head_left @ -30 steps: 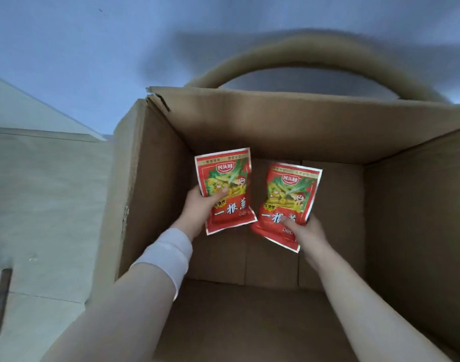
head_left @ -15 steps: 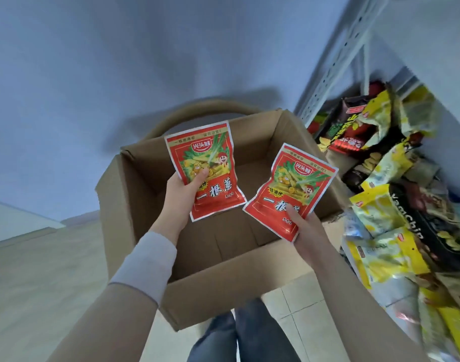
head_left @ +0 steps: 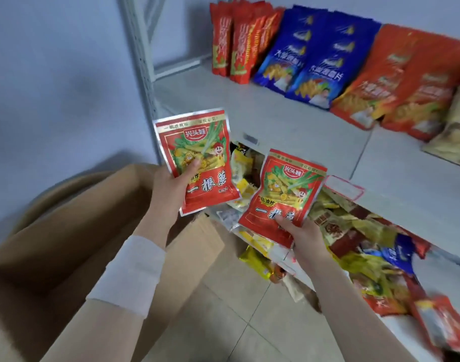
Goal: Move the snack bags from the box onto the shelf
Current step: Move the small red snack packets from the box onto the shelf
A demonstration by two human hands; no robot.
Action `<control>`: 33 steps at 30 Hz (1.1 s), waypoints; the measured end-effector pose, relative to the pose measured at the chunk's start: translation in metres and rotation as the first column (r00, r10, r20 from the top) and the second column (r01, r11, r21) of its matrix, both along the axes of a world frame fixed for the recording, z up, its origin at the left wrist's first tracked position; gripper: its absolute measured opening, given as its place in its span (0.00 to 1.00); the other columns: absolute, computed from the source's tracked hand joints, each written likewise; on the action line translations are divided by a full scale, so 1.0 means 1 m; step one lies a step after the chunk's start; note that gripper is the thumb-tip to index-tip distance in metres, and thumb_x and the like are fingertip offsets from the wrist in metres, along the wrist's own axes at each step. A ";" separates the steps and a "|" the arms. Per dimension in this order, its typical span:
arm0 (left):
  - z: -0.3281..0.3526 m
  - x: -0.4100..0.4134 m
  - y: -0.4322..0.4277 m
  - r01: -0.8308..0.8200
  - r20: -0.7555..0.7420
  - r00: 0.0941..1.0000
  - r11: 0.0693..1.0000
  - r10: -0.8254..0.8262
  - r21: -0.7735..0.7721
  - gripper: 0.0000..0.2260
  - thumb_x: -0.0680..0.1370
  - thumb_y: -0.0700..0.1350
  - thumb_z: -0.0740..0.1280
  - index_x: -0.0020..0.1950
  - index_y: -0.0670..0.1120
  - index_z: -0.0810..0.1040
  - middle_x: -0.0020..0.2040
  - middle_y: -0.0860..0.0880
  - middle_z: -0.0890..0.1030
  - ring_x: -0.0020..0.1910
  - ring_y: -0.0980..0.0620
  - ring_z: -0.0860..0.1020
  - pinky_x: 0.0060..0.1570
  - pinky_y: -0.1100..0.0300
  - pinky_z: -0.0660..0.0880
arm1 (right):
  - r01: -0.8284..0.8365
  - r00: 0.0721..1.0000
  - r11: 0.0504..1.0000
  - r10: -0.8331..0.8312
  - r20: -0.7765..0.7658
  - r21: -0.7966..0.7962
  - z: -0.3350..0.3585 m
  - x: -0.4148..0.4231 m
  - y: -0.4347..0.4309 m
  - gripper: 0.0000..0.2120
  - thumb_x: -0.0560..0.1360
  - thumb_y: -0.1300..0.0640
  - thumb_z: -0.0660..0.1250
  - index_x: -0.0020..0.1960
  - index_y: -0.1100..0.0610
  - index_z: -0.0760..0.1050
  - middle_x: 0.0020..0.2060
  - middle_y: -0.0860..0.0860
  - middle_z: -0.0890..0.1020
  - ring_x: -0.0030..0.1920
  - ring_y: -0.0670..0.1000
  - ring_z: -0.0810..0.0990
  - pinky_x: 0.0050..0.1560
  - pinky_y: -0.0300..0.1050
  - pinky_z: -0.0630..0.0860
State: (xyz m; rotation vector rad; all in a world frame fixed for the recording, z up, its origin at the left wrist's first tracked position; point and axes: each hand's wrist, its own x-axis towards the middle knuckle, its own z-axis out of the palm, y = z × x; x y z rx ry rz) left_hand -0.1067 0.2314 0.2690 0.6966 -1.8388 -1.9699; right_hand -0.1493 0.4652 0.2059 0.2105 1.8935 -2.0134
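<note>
Shelf: white metal unit, spans 12 to 4 o'clock; two boards visible.
Box: open brown cardboard, at 8 o'clock, on the tiled floor, just beside the shelf upright.
Lower-board stock: loose pile of mixed bags, 3 to 5 o'clock.
Upper-board stock: upright row at 1 o'clock, consisting of red bags, blue bags and orange bags.
Left snack bag: red, upright, held in the air at centre, in front of the upper board's edge, clear of box and shelf.
Right snack bag: same print, tilted toward 1 o'clock, in the air in front of the lower-board stock, apart from the left bag.
Left hand: grips the left snack bag's lower edge at 7 o'clock, thumb on the front face.
Right hand: pinches the right snack bag's bottom edge at 5 o'clock, thumb on the front.
Shelf label: pink-bordered tag on the upper board's front edge, at 3 o'clock of the right snack bag.
</note>
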 end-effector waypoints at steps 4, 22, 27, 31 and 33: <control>0.031 -0.027 0.112 0.149 -0.111 0.981 0.987 -0.156 -0.067 0.06 0.74 0.54 0.68 0.49 0.57 0.76 0.45 0.55 0.83 0.41 0.58 0.83 0.42 0.60 0.77 | 0.112 0.991 0.993 -0.109 -0.078 0.040 0.027 -0.006 0.117 0.16 0.70 0.58 0.72 0.56 0.59 0.77 0.49 0.55 0.84 0.48 0.55 0.84 0.50 0.49 0.80; 0.064 -0.174 0.545 0.670 -0.195 0.705 0.730 -0.682 -0.132 0.09 0.74 0.52 0.69 0.52 0.52 0.76 0.49 0.53 0.83 0.49 0.52 0.82 0.49 0.54 0.78 | 0.670 0.733 0.739 -0.642 -0.223 0.071 0.081 -0.032 0.513 0.06 0.69 0.59 0.73 0.42 0.52 0.77 0.40 0.51 0.83 0.42 0.52 0.82 0.45 0.45 0.78; 0.053 -0.237 0.610 0.720 -0.200 0.647 0.676 -0.736 -0.160 0.14 0.73 0.52 0.69 0.57 0.51 0.75 0.51 0.53 0.82 0.50 0.53 0.81 0.50 0.55 0.77 | 0.742 0.664 0.661 -0.703 -0.255 0.110 0.079 -0.076 0.571 0.07 0.68 0.61 0.74 0.44 0.53 0.77 0.43 0.54 0.83 0.43 0.54 0.82 0.47 0.47 0.78; 0.050 -0.281 0.655 0.755 -0.157 0.604 0.624 -0.782 -0.202 0.04 0.75 0.49 0.69 0.47 0.54 0.75 0.42 0.58 0.80 0.41 0.62 0.80 0.36 0.69 0.74 | 0.764 0.643 0.625 -0.716 -0.272 0.162 0.076 -0.112 0.608 0.10 0.70 0.59 0.73 0.50 0.56 0.77 0.41 0.51 0.82 0.39 0.47 0.81 0.35 0.33 0.75; 0.047 -0.304 0.675 0.755 -0.132 0.605 0.618 -0.786 -0.220 0.05 0.75 0.49 0.68 0.48 0.51 0.76 0.40 0.58 0.80 0.39 0.62 0.80 0.31 0.72 0.73 | 0.765 0.641 0.627 -0.722 -0.260 0.147 0.072 -0.133 0.628 0.13 0.70 0.60 0.73 0.53 0.57 0.77 0.45 0.53 0.83 0.41 0.49 0.82 0.38 0.36 0.75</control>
